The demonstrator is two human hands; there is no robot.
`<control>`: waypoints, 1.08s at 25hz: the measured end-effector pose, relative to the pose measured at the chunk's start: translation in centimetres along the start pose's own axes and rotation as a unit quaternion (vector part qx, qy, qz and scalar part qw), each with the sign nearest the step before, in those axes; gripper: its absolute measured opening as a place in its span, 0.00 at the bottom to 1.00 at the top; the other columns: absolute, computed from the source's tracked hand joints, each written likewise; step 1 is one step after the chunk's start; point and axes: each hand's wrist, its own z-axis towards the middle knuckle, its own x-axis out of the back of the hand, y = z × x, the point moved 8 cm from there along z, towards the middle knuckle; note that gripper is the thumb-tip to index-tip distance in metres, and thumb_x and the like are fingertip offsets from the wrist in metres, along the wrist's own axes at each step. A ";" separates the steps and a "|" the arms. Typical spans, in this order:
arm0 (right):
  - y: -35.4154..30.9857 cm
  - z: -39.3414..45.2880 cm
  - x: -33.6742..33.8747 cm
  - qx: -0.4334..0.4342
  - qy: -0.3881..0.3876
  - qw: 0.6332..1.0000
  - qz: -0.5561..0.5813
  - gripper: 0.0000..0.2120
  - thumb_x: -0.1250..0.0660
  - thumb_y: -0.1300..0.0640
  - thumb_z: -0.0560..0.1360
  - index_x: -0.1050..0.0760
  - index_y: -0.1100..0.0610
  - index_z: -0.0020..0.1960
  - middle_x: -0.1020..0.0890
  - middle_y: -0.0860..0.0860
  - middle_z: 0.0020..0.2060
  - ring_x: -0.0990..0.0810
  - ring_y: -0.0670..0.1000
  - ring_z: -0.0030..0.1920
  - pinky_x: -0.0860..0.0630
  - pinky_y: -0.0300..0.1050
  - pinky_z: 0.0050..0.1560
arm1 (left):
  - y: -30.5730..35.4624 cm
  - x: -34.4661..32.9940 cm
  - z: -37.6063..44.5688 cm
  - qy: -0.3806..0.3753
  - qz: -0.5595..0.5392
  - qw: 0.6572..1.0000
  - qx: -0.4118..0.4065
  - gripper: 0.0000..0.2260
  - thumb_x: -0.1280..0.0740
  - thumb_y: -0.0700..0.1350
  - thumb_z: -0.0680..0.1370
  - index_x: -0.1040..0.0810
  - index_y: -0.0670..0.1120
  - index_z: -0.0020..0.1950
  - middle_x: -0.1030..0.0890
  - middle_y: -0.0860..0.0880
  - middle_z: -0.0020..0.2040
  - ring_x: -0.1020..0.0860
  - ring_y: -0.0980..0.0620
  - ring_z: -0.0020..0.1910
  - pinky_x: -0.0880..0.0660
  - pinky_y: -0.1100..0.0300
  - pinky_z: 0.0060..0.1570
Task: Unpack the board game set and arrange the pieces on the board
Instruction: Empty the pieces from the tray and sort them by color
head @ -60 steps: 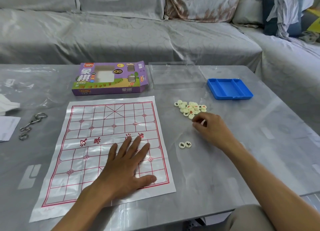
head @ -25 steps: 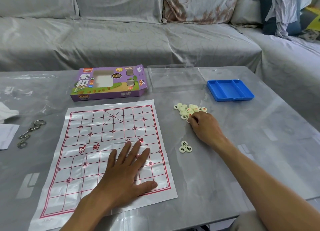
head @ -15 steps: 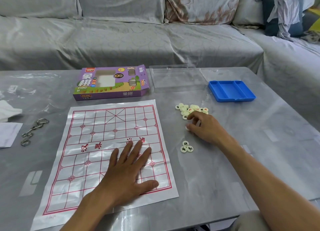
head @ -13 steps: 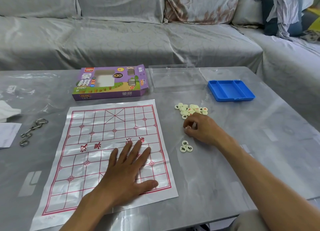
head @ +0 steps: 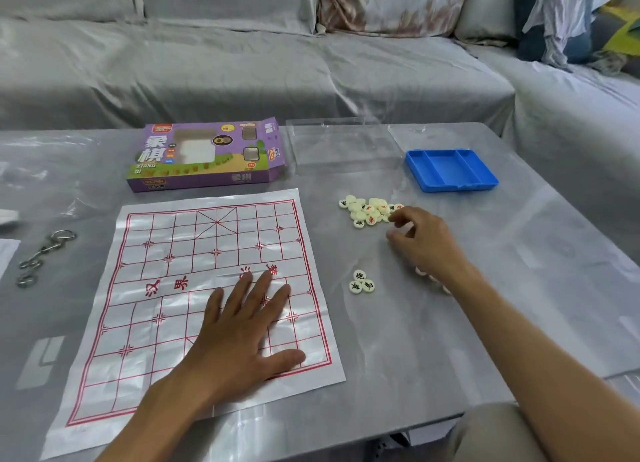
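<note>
I'm hovering my right hand (head: 424, 243), fingers curled, pinch unclear, just right of the pile (head: 369, 210); left hand (head: 242, 330) is pressing the board (head: 166, 254) flat, centre-left.

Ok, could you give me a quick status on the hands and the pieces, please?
Left hand flat on board sheet. Right hand curled at the pile of pieces, grip unclear. Three sorted pieces beside board; none on it. Nothing blocking.

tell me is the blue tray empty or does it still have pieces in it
Empty: the blue tray shows only bare compartments, and the pieces lie piled on the table.
</note>
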 end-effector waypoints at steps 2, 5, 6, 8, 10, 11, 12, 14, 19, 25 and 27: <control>-0.7 1.2 -1.8 0.009 0.005 0.998 -0.057 0.16 0.33 0.47 0.73 0.26 0.50 0.59 0.23 0.48 0.55 0.24 0.52 0.55 0.26 0.50 0.56 | 0.1 0.0 -0.1 -0.003 -0.001 1.000 0.000 0.42 0.65 0.81 0.61 0.68 0.67 0.72 0.75 0.61 0.72 0.77 0.56 0.70 0.70 0.46 0.72; -1.1 1.9 -2.7 -0.002 0.038 0.994 -0.103 0.17 0.34 0.42 0.73 0.27 0.49 0.58 0.24 0.48 0.54 0.26 0.53 0.55 0.27 0.50 0.50 | 0.1 0.2 -0.2 -0.001 0.000 1.000 0.004 0.41 0.63 0.80 0.63 0.68 0.67 0.73 0.75 0.61 0.72 0.78 0.57 0.70 0.69 0.47 0.72; -1.4 2.0 -2.7 0.005 0.053 0.993 -0.108 0.16 0.35 0.42 0.74 0.27 0.49 0.56 0.24 0.47 0.52 0.26 0.52 0.54 0.28 0.48 0.47 | 0.1 0.2 -0.2 -0.002 0.002 1.000 0.006 0.41 0.62 0.79 0.63 0.68 0.67 0.73 0.76 0.62 0.72 0.78 0.57 0.69 0.69 0.47 0.72; -2.3 2.1 -2.5 0.033 0.080 0.990 -0.110 0.12 0.35 0.46 0.75 0.26 0.51 0.54 0.22 0.48 0.48 0.24 0.52 0.51 0.29 0.46 0.43 | 0.2 0.2 -0.2 -0.007 0.007 1.000 0.008 0.40 0.61 0.79 0.64 0.69 0.67 0.72 0.77 0.62 0.71 0.79 0.57 0.69 0.70 0.47 0.72; -2.6 2.1 -2.1 0.045 0.080 0.988 -0.126 0.08 0.36 0.51 0.74 0.24 0.54 0.49 0.20 0.49 0.44 0.24 0.54 0.47 0.28 0.47 0.42 | 0.3 0.2 -0.2 -0.010 0.012 1.000 0.009 0.40 0.61 0.79 0.64 0.70 0.67 0.72 0.77 0.61 0.71 0.79 0.57 0.69 0.70 0.46 0.72; -2.5 2.1 -2.0 0.045 0.069 0.986 -0.146 0.07 0.37 0.52 0.73 0.24 0.55 0.47 0.21 0.50 0.42 0.24 0.54 0.46 0.27 0.47 0.42 | 0.2 0.2 -0.2 -0.011 0.014 1.000 0.008 0.40 0.62 0.79 0.64 0.70 0.66 0.72 0.77 0.61 0.71 0.79 0.57 0.69 0.69 0.46 0.72; -2.5 2.0 -1.9 0.043 0.056 0.984 -0.165 0.07 0.37 0.52 0.72 0.24 0.54 0.45 0.21 0.50 0.41 0.24 0.54 0.45 0.27 0.46 0.42 | 0.2 0.2 -0.3 -0.011 0.015 1.000 0.008 0.41 0.62 0.79 0.64 0.70 0.66 0.73 0.77 0.61 0.71 0.79 0.57 0.69 0.69 0.45 0.72; -2.4 1.7 -1.5 0.031 0.015 0.983 -0.180 0.06 0.36 0.52 0.71 0.22 0.52 0.44 0.21 0.48 0.42 0.23 0.53 0.45 0.26 0.46 0.42 | 0.2 0.2 -0.3 -0.009 0.008 1.000 0.008 0.41 0.61 0.79 0.65 0.69 0.66 0.74 0.76 0.61 0.72 0.78 0.57 0.69 0.69 0.46 0.73; 1.1 -1.5 0.7 -0.052 -0.168 0.970 -0.167 0.04 0.29 0.53 0.71 0.21 0.47 0.46 0.21 0.46 0.48 0.24 0.46 0.46 0.25 0.42 0.47 | 0.1 0.0 -0.2 -0.013 -0.006 1.000 -0.001 0.42 0.65 0.80 0.61 0.69 0.67 0.73 0.76 0.61 0.72 0.78 0.57 0.70 0.70 0.46 0.72; -1.7 -1.3 -0.1 0.039 -0.055 0.994 -0.086 0.19 0.32 0.47 0.74 0.27 0.46 0.64 0.23 0.45 0.57 0.25 0.49 0.55 0.28 0.45 0.55 | 0.1 0.0 -0.1 -0.011 -0.003 1.000 -0.002 0.42 0.65 0.80 0.61 0.69 0.67 0.73 0.76 0.61 0.72 0.77 0.56 0.70 0.69 0.46 0.73; -3.8 0.4 -2.2 0.064 -0.028 0.992 -0.104 0.20 0.35 0.50 0.75 0.29 0.46 0.66 0.26 0.47 0.61 0.26 0.53 0.58 0.28 0.48 0.55 | 0.2 0.1 -0.3 -0.009 -0.010 1.000 0.002 0.43 0.64 0.80 0.61 0.67 0.67 0.73 0.75 0.61 0.72 0.77 0.57 0.70 0.69 0.46 0.73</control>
